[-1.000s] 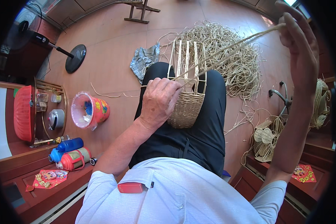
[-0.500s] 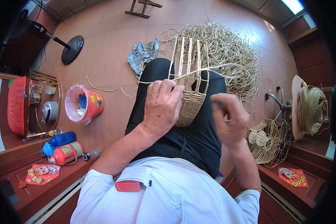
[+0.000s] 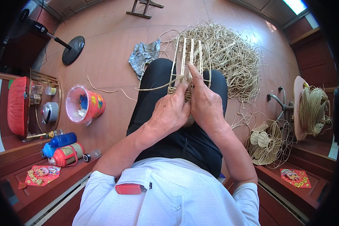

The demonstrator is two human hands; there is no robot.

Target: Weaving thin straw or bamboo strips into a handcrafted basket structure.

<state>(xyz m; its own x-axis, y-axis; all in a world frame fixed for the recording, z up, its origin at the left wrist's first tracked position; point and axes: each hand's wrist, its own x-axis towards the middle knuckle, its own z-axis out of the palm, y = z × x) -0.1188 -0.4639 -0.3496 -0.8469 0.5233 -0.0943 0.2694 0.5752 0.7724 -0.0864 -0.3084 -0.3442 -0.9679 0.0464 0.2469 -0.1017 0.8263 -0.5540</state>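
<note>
The woven frame (image 3: 192, 52) sits between the thighs (image 3: 154, 77), ribs (image 3: 183, 56) pointing away. The left hand (image 3: 169, 109) is closed on its left side; the right hand (image 3: 207, 103) extends its index finger beside a rib, its exact grip hidden. Keep the cord (image 3: 154, 89) taut; press each row evenly against its neighbour without bending the ribs.
</note>
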